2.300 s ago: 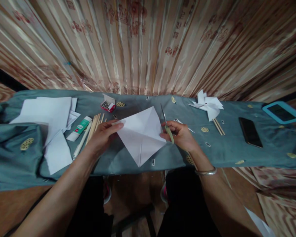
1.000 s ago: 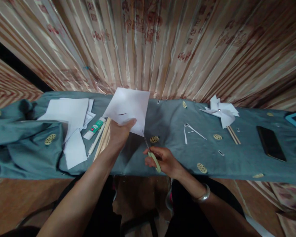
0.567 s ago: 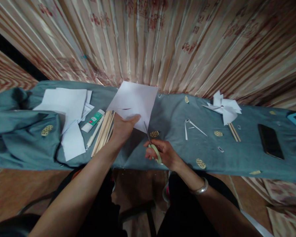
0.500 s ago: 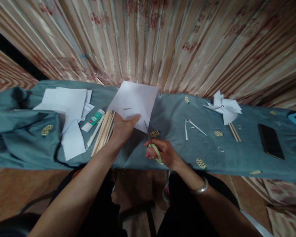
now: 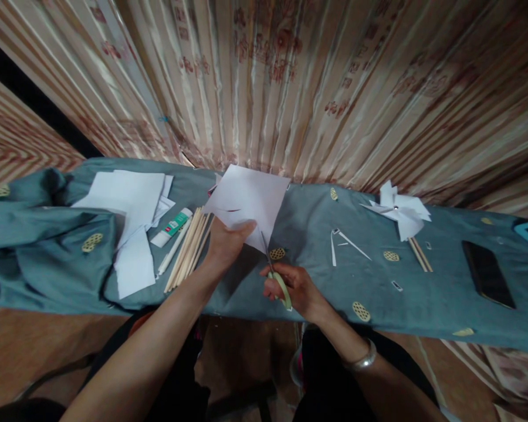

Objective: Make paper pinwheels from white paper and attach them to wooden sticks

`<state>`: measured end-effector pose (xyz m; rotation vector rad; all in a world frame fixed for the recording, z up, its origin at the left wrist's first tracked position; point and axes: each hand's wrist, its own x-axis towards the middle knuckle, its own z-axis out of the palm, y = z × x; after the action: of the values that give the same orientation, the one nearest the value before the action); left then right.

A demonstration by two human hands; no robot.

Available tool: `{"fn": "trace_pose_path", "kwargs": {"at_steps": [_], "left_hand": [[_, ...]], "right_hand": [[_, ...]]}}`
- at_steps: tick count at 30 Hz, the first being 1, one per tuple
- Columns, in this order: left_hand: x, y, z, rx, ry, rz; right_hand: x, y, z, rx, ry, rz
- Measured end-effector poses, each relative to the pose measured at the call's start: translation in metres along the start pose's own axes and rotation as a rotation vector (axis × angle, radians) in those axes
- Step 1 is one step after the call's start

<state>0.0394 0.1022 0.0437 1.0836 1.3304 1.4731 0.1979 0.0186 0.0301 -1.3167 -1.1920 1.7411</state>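
My left hand (image 5: 229, 243) pinches a white paper square (image 5: 253, 193) near its lower corner, thumb on top. A slit shows in the sheet left of its middle. In my right hand (image 5: 293, 287) are scissors (image 5: 280, 286) with pale green handles, my fingers wrapped round the loops. Their blades lie at the paper's lower right corner, just right of my left thumb. Beside my left wrist lies a bundle of wooden sticks (image 5: 187, 249). Right of the scissors, thin paper strips (image 5: 352, 244) rest on the cloth.
On the left are white paper sheets (image 5: 136, 199), a green and white glue tube (image 5: 171, 227) and a white pen-like stick (image 5: 174, 246). A paper pinwheel (image 5: 402, 208) with wooden sticks and a black phone (image 5: 488, 274) lie right on the blue-green cloth (image 5: 317, 275). A curtain (image 5: 264, 88) hangs behind.
The whole scene has shifted lower in view as the camera tilted up slightly. My hands, the paper and the scissors keep nearly the same positions relative to one another.
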Motion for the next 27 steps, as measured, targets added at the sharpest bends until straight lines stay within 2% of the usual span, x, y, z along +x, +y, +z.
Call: {"fn": "trace_pose_path", "kwargs": {"at_steps": [7, 27], "left_hand": [[0.0022, -0.0029, 0.0004, -0.015, 0.015, 0.009], [0.0034, -0.0025, -0.0035, -0.011, 0.002, -0.012]], "right_hand": [[0.0000, 0.0011, 0.0015, -0.011, 0.017, -0.031], [0.0001, -0.0029, 0.0070, 0.078, 0.082, 0.057]]}}
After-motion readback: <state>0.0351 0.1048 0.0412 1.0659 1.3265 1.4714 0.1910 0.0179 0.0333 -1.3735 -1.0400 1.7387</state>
